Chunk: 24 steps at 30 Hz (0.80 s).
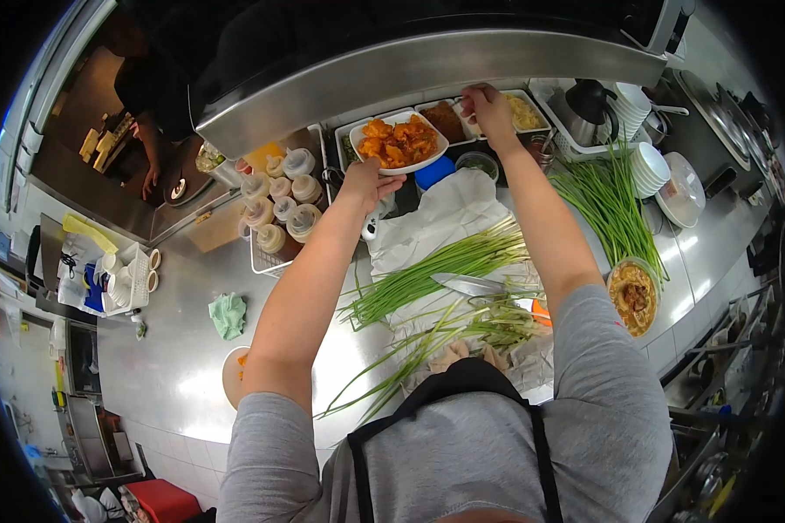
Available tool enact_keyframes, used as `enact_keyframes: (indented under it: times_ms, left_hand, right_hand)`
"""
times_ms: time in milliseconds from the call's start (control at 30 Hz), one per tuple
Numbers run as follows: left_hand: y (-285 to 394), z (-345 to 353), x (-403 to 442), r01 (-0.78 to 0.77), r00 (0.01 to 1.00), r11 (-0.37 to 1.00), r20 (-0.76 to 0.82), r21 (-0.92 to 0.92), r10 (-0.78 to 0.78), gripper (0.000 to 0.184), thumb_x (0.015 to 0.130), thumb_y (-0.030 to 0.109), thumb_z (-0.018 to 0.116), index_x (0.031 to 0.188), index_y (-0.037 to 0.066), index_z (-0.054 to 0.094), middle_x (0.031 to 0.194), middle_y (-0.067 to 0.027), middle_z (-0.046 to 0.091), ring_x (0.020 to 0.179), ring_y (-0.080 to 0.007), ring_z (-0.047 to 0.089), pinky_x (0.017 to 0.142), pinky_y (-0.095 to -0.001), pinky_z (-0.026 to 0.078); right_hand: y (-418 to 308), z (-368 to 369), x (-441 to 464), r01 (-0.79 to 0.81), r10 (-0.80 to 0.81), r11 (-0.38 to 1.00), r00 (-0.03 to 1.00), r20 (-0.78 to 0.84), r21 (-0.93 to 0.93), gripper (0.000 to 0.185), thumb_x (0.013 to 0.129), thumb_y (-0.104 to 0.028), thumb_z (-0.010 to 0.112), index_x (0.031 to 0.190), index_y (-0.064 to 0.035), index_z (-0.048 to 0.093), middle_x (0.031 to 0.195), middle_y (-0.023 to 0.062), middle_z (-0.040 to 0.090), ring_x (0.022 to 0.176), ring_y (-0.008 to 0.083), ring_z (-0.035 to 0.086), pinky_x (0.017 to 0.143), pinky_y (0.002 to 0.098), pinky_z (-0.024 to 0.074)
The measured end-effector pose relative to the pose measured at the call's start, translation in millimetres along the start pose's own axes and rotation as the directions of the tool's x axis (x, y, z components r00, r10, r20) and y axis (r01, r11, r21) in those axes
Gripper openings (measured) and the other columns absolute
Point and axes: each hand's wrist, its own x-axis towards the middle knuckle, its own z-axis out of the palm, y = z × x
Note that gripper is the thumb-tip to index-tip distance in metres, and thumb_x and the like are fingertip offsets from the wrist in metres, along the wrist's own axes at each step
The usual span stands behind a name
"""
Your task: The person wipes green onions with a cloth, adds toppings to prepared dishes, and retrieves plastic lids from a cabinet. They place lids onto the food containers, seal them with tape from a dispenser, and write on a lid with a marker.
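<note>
My left hand [368,185] grips the near left rim of a white dish [421,166] filled with orange food [399,141]. The dish is above the row of food trays at the back of the counter. My right hand [487,111] is over the trays, between one with brown food [443,120] and one with pale yellow shreds [523,112]. Its fingers are drawn together, and whether anything is between them is too small to tell. Below my arms, green onions [436,272] lie on crumpled paper [445,212] with a knife [469,284].
Squeeze bottles [281,207] fill a basket at the left, near a green cloth [228,315]. More green stalks [615,196], stacked white bowls [648,171], a jug [587,112] and a bowl of brown food [633,298] stand right. Another person's arm [151,157] shows upper left.
</note>
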Motion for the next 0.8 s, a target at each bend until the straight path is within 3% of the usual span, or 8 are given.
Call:
enact_keyframes:
  times_ms: [200, 267, 433, 500, 533, 600, 733, 800]
  left_hand:
    - [2, 4, 0, 0.008, 1.0, 1.0, 0.016, 0.021, -0.008, 0.032, 0.091, 0.016, 0.026, 0.111, -0.008, 0.034, 0.1, -0.0234, 0.054, 0.085, -0.0292, 0.06, 0.073, -0.0346, 0.052]
    - [3, 5, -3, 0.007, 1.0, 1.0, 0.012, 0.018, -0.007, 0.032, 0.091, 0.015, 0.026, 0.111, -0.008, 0.034, 0.1, -0.0233, 0.054, 0.085, -0.0292, 0.06, 0.073, -0.0346, 0.052]
    - [2, 1, 1, 0.01, 1.0, 1.0, 0.026, 0.018, -0.011, 0.032, 0.091, 0.016, 0.027, 0.111, -0.008, 0.034, 0.1, -0.0234, 0.054, 0.085, -0.029, 0.06, 0.073, -0.0343, 0.052]
    - [0, -1, 2, -0.001, 0.999, 1.0, 0.051, -0.004, 0.001, 0.032, 0.09, 0.016, 0.028, 0.111, -0.008, 0.034, 0.099, -0.0234, 0.054, 0.085, -0.0291, 0.06, 0.073, -0.0342, 0.052]
    - [0, -2, 1, -0.001, 0.999, 1.0, 0.051, -0.003, 0.001, 0.032, 0.09, 0.016, 0.028, 0.111, -0.008, 0.034, 0.099, -0.0234, 0.054, 0.085, -0.0291, 0.06, 0.073, -0.0342, 0.052]
    - [-2, -2, 0, -0.029, 0.999, 1.0, 0.017, -0.008, 0.029, 0.03, 0.089, 0.014, 0.029, 0.11, -0.008, 0.034, 0.099, -0.0234, 0.053, 0.084, -0.0296, 0.061, 0.073, -0.035, 0.052]
    - [-1, -4, 0, -0.058, 0.998, 0.998, -0.012, -0.014, 0.058, 0.029, 0.089, 0.012, 0.03, 0.109, -0.008, 0.033, 0.099, -0.0237, 0.053, 0.083, -0.0302, 0.061, 0.072, -0.0358, 0.053]
    - [0, -4, -1, -0.061, 0.998, 0.998, -0.019, -0.006, 0.061, 0.028, 0.089, 0.011, 0.03, 0.109, -0.009, 0.032, 0.099, -0.0241, 0.053, 0.082, -0.0304, 0.061, 0.071, -0.0363, 0.054]
  right_hand:
    - [-41, 22, -27, 0.106, -0.098, 0.994, 0.953, 0.288, -0.012, 0.02, 0.084, -0.013, 0.045, 0.09, 0.0006, 0.058, 0.071, 0.008, 0.059, 0.057, 0.0132, 0.058, 0.05, 0.0246, 0.045]
    - [-46, 28, -36, 0.42, -0.297, 0.893, 0.821, 0.488, -0.163, 0.023, 0.088, -0.016, 0.045, 0.097, 0.0002, 0.057, 0.075, 0.0061, 0.059, 0.061, 0.0111, 0.056, 0.058, 0.0233, 0.0447]
    - [-50, 28, -35, 0.687, -0.498, 0.692, 0.677, 0.542, -0.221, 0.022, 0.087, -0.015, 0.044, 0.099, -0.0014, 0.057, 0.085, 0.0124, 0.06, 0.065, 0.0185, 0.059, 0.061, 0.0286, 0.0463]
    - [-53, 21, -33, 0.659, -0.542, 0.666, 0.749, 0.38, -0.35, 0.021, 0.084, -0.015, 0.046, 0.093, -0.0016, 0.058, 0.084, 0.0148, 0.061, 0.075, 0.0349, 0.058, 0.071, 0.0384, 0.0462]
    - [-46, 17, -27, 0.659, -0.542, 0.666, 0.75, 0.38, -0.35, 0.021, 0.084, -0.015, 0.046, 0.093, -0.0016, 0.058, 0.084, 0.0148, 0.061, 0.075, 0.0349, 0.058, 0.071, 0.0384, 0.0462]
    - [-17, 9, -5, 0.416, -0.296, 0.664, 0.909, 0.292, -0.621, 0.021, 0.082, -0.018, 0.047, 0.09, -0.0024, 0.058, 0.078, 0.0146, 0.061, 0.079, 0.0346, 0.057, 0.071, 0.0381, 0.0465]
    - [77, 2, 22, 0.428, -0.224, 0.482, 0.904, 0.364, -0.765, 0.024, 0.082, -0.021, 0.046, 0.089, -0.0034, 0.061, 0.07, 0.0138, 0.061, 0.066, 0.0257, 0.061, 0.061, 0.0324, 0.0483]
    - [84, 2, 13, -0.026, 0.13, 0.881, 0.973, 0.19, -0.473, 0.024, 0.082, -0.019, 0.046, 0.09, -0.0022, 0.061, 0.071, 0.0114, 0.062, 0.062, 0.0199, 0.062, 0.055, 0.0296, 0.0486]
